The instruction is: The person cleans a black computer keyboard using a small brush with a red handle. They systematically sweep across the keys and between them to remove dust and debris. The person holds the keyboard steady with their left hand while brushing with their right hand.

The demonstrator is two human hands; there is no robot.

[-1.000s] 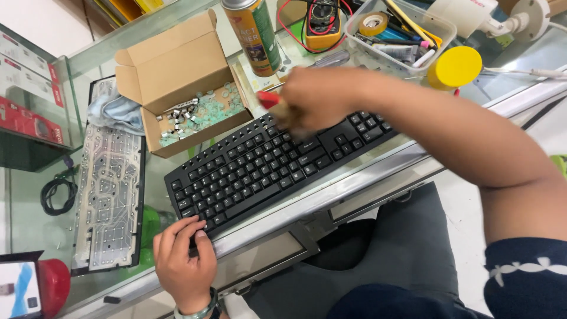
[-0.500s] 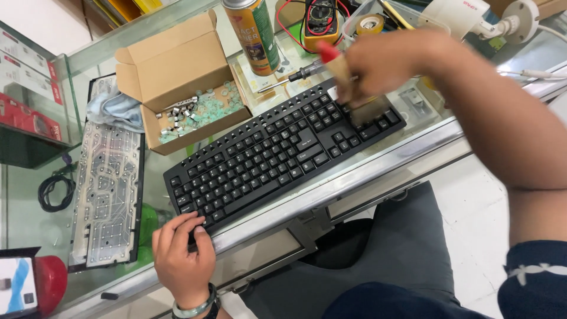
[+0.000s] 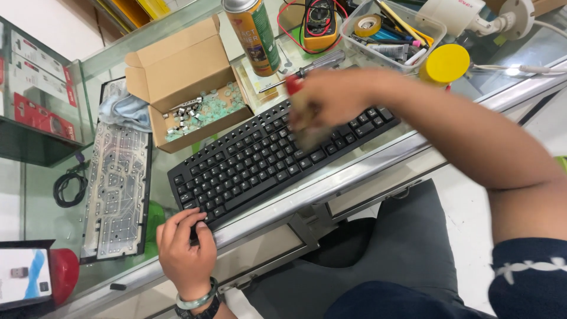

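A black keyboard (image 3: 254, 165) lies at an angle on the glass counter (image 3: 35, 201). My left hand (image 3: 186, 251) grips its near left corner, thumb and fingers over the edge. My right hand (image 3: 331, 97) hovers over the keyboard's right half, blurred by motion. It is closed on a brush (image 3: 307, 127) with a red handle end, whose pale bristles touch the keys below the hand. My right forearm crosses the keyboard's right end and hides part of it.
Behind the keyboard stand an open cardboard box (image 3: 177, 65) of small parts, a spray can (image 3: 254, 35), a screwdriver (image 3: 316, 64), a multimeter (image 3: 319, 23), a clear tool tray (image 3: 434, 26) and a yellow lid (image 3: 446, 62). An opened keyboard base (image 3: 118, 189), a cloth (image 3: 127, 112) and a cable (image 3: 69, 186) lie left.
My right hand swept the brush from the keyboard's middle to its far right end, then back toward the middle right. My left hand has stayed on the corner.
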